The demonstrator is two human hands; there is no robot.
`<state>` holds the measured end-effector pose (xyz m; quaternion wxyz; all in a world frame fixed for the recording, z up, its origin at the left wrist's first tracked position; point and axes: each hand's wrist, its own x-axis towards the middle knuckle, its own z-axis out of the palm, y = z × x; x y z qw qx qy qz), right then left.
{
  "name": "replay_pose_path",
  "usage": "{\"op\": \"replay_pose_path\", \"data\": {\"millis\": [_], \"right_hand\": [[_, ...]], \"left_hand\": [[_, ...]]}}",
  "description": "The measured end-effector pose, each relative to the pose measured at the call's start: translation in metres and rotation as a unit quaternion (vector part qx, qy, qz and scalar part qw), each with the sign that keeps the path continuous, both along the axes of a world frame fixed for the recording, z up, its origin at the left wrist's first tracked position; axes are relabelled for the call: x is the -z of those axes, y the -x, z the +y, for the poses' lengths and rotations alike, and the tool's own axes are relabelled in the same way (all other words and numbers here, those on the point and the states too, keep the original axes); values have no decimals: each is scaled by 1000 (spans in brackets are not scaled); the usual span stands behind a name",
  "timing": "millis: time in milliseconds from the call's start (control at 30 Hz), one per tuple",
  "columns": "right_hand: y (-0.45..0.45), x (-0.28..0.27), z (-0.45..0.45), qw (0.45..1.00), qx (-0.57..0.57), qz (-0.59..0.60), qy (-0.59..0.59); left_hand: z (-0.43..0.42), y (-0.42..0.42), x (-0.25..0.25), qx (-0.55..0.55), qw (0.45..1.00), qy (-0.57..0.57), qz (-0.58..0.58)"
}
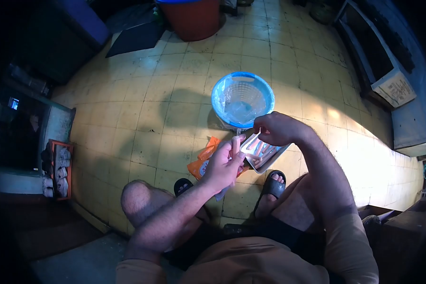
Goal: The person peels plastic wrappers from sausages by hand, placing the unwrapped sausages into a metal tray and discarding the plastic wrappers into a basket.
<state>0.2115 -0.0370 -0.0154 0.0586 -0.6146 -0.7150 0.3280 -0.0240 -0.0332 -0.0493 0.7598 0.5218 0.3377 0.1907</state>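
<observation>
My left hand [222, 166] is closed around a pinkish sausage [235, 145], which stands up between the thumb and fingers. To its right, my right hand [278, 128] is held in a pinch over the metal tray [281, 155]; what sits between its fingertips is too small to make out. Several pinkish sausages [257, 147] lie in the tray. Just beyond both hands stands a blue and white basket [218, 90] lined with clear plastic. An orange plastic packet [207, 149] lies on the floor, partly hidden behind my left hand.
Yellow floor tiles [175, 113] surround the basket. A large red tub [194, 19] with a blue rim is at the back. An orange rack of shoes [59, 168] stands left, and a low cabinet [395, 87] right. My sandalled feet flank the work area.
</observation>
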Motion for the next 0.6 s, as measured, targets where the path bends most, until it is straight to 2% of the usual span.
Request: {"op": "replay_pose_path", "data": {"millis": [33, 67, 100, 133, 200, 233, 300, 333, 400, 433, 567, 600], "right_hand": [[5, -4, -2, 1000, -1, 0, 0], [12, -9, -4, 996, 31, 81, -34], [19, -16, -6, 983, 64, 161, -69], [23, -22, -8, 983, 63, 161, -69], [31, -34, -11, 946, 52, 310, -73], [34, -39, -12, 941, 51, 330, -60], [36, -35, -12, 945, 53, 311, -88], [37, -34, -12, 948, 57, 293, -114], [39, -38, -14, 947, 43, 284, -143], [40, -40, -14, 945, 29, 276, -172], [45, -39, -16, 956, 40, 244, -156], [45, -35, -16, 940, 56, 323, -90]], "left_hand": [[1, 0, 8, -1, 1000, 0, 0], [3, 1, 23, -6, 987, -160, 10], [4, 1, 30, -11, 949, -315, 20], [3, 0, 19, -11, 949, -315, 20], [2, 0, -2, -22, 976, -212, 44], [4, 1, -2, -24, 976, -213, 44], [9, 4, -4, -6, 943, -325, 64], [11, 5, -8, -7, 943, -326, 64], [15, 7, -19, -19, 879, -467, 98], [18, 9, -22, -19, 879, -467, 98], [38, 18, -40, -20, 836, -537, 111], [45, 20, -45, -28, 815, -569, 104]]}}
